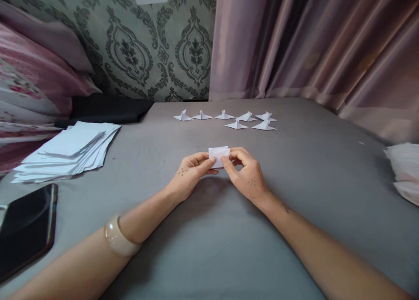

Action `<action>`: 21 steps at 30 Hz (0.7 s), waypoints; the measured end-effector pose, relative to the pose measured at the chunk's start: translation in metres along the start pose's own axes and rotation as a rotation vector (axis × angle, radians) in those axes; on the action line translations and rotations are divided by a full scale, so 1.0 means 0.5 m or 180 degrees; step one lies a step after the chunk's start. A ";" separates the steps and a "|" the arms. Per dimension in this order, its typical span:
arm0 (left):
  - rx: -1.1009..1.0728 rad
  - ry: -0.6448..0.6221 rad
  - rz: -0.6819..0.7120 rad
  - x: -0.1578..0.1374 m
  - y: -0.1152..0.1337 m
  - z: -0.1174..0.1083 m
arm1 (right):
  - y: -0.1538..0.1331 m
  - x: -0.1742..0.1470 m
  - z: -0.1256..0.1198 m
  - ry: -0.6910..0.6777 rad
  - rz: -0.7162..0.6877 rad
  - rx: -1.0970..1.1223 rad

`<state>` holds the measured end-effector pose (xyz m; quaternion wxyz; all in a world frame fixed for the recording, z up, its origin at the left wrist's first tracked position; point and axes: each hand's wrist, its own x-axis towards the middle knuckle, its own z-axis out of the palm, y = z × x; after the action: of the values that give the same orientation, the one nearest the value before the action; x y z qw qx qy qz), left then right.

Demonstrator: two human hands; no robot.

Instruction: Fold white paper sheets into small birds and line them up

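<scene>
A small folded piece of white paper (218, 153) is held up in the middle of the view, its layers slightly apart along the top edge. My left hand (194, 169) pinches its left side, thumb in front and fingers behind. On the right side my right hand (247, 169) grips it the same way, thumb pressed on the front face. Both thumb tips lie close together near the lower part of the paper. Parts of the fingers behind the paper are hidden. Beyond the hands stand several folded white paper figures (236, 124) with pointed, spread sides.
A stack of white paper sheets (70, 149) lies at the left, with a dark phone (28, 228) nearer me. Behind the stack is a folded black cloth (108, 109). Whitish crumpled material (406, 169) sits at the right edge. Curtains (314, 42) hang behind the grey surface (209, 247).
</scene>
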<state>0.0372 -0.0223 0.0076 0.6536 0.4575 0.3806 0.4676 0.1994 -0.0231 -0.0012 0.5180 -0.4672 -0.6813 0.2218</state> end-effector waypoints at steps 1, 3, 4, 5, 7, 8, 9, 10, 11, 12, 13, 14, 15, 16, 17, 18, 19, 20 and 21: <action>0.0012 0.0004 -0.0008 0.000 0.000 0.000 | 0.001 0.001 0.000 0.0065 0.0130 0.0140; 0.0047 -0.0032 -0.0038 -0.001 0.001 0.000 | 0.004 0.005 0.001 0.0205 0.0399 0.0505; 0.0066 -0.0062 -0.0064 -0.001 0.002 0.000 | 0.005 0.007 0.001 0.0239 0.0504 0.0685; 0.0084 -0.0102 -0.0095 -0.001 0.002 0.000 | 0.006 0.008 0.001 0.0239 0.0577 0.0828; 0.0103 -0.0187 -0.0159 -0.002 0.002 -0.002 | 0.006 0.011 0.001 0.0154 0.0673 0.0972; 0.0106 -0.0220 -0.0178 -0.002 0.002 -0.003 | 0.005 0.012 0.000 0.0101 0.0708 0.0992; 0.0106 -0.0234 -0.0188 -0.002 0.001 -0.003 | 0.003 0.012 -0.001 0.0062 0.0738 0.0995; 0.0105 -0.0231 -0.0191 -0.002 0.000 -0.004 | 0.002 0.012 -0.001 0.0034 0.0768 0.0995; 0.0104 -0.0206 -0.0191 -0.002 0.000 -0.005 | 0.000 0.012 -0.002 0.0014 0.0805 0.1001; 0.0107 -0.0161 -0.0188 -0.002 0.000 -0.005 | -0.002 0.012 -0.003 -0.0007 0.0848 0.1017; 0.0111 -0.0108 -0.0184 -0.002 0.000 -0.004 | -0.003 0.012 -0.003 -0.0032 0.0892 0.1038; 0.0120 -0.0053 -0.0177 -0.001 0.001 -0.004 | -0.005 0.011 -0.004 -0.0060 0.0932 0.1057; 0.0133 -0.0007 -0.0163 -0.001 0.002 -0.003 | -0.006 0.011 -0.004 -0.0095 0.0963 0.1071; 0.0153 0.0034 -0.0148 0.000 0.003 -0.003 | -0.008 0.011 -0.004 -0.0133 0.0983 0.1076; 0.0181 0.0079 -0.0137 0.000 0.004 -0.003 | -0.009 0.011 -0.004 -0.0171 0.0994 0.1072; 0.0214 0.0129 -0.0127 0.001 0.005 -0.003 | -0.010 0.010 -0.004 -0.0213 0.1001 0.1062; 0.0255 0.0181 -0.0122 0.002 0.006 -0.003 | -0.010 0.010 -0.004 -0.0261 0.1005 0.1049; 0.0308 0.0234 -0.0125 0.002 0.006 -0.004 | -0.011 0.009 -0.004 -0.0314 0.1008 0.1035; 0.0373 0.0273 -0.0126 0.003 0.006 -0.005 | -0.011 0.008 -0.004 -0.0371 0.1011 0.1023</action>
<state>0.0344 -0.0200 0.0094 0.6179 0.4670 0.4439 0.4507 0.1987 -0.0224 0.0059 0.5041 -0.4666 -0.5839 0.4327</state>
